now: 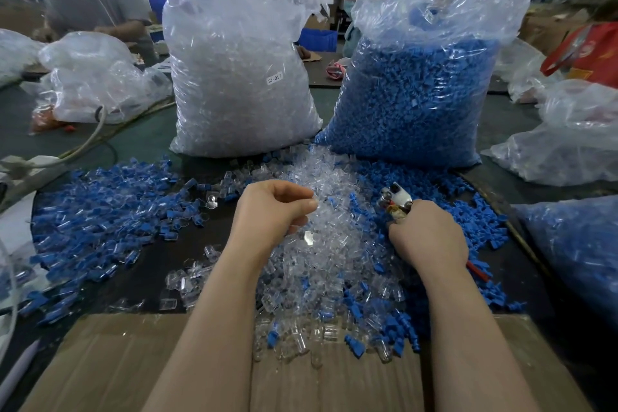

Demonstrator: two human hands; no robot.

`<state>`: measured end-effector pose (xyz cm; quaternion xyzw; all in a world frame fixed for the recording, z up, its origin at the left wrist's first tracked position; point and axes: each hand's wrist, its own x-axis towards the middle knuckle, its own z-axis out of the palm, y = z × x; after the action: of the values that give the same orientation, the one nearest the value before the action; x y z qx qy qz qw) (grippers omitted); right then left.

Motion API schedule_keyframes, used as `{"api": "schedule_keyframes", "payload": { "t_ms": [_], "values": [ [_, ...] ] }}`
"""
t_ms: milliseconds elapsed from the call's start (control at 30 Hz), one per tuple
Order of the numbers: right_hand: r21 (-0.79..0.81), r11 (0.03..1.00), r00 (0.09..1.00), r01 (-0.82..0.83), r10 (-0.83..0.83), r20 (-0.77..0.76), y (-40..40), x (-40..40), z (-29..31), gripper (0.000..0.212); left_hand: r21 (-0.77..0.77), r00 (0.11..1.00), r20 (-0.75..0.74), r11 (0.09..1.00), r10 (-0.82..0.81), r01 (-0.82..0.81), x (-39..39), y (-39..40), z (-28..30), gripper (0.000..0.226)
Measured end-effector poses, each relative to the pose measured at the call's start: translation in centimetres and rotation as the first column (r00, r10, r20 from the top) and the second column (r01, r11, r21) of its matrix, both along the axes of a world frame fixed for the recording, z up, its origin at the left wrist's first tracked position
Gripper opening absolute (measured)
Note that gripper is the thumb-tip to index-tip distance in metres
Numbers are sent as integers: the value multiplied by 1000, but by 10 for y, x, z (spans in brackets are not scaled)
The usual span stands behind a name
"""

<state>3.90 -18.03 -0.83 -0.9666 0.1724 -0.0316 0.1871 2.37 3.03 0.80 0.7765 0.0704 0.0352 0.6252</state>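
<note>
Fingers [403, 227] grip a tool [396, 199] over plastic parts [334, 261] littering the factory table [150, 264].

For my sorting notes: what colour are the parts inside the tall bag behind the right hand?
Blue parts, seen through the clear bag; head view shows it.

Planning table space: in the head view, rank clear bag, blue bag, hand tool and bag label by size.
Clear bag and blue bag: largest, look alike, no ranking between them.
Then the tool in the right hand, nearer the camera.
Smallest: the label on the clear bag.
</note>
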Motion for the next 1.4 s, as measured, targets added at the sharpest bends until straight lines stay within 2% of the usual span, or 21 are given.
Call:
{"api": "schedule_keyframes", "payload": {
  "t_ms": [167, 367, 433, 633, 800, 900, 967, 1100, 1200, 1300, 1400],
  "values": [
    [18, 1000, 1000, 13, -14, 11, -1, 0, 0, 22, -13, 1000, 12, 1000, -10, 10, 1, -3, -1, 20],
    [30, 999, 992, -17, 21, -126, 0, 1, 2, 23, 85, 994, 46, 992, -101, 97, 1, -3, -2, 30],
    [28, 999, 990, -26, 29, -140, 1, 1, 3, 21, 76, 992, 37, 990, -125, 122, 1, -2, -2, 33],
    [27, 999, 990, -25, 29, -140, 3, -1, 5, 21, 40, 997, 51, 998, -53, 51, 1, -5, -1, 16],
    [53, 998, 999, -14, 16, -34, 2, -2, 6, 16, 1, 998, 41, 999, -49, 49, 0, -9, 1, 11],
    [69, 997, 994, -45, 38, 105, 0, -1, 7, 22, -46, 998, 43, 997, -56, 58, 0, -15, 3, 9],
    [153, 984, 975, -92, 58, 213, 0, 0, 9, 24, -92, 997, 48, 994, -54, 58, -1, -19, 5, 9],
    [368, 896, 910, -250, 87, 406, 6, -1, 14, 16, -280, 998, 53, 959, -34, 48, -3, -31, 10, 10],
    [467, 804, 852, -369, 91, 516, 14, -5, 18, 6, -323, 998, 69, 946, 7, 15, -2, -41, 11, 9],
    [535, 726, 820, -431, 68, 568, 22, -8, 21, 10, -336, 995, 72, 941, 66, -38, -2, -47, 11, 6],
    [533, 701, 796, -474, 82, 600, 28, -11, 22, 11, -453, 996, 51, 890, 78, -46, -4, -49, 12, 4]
  ]
}}
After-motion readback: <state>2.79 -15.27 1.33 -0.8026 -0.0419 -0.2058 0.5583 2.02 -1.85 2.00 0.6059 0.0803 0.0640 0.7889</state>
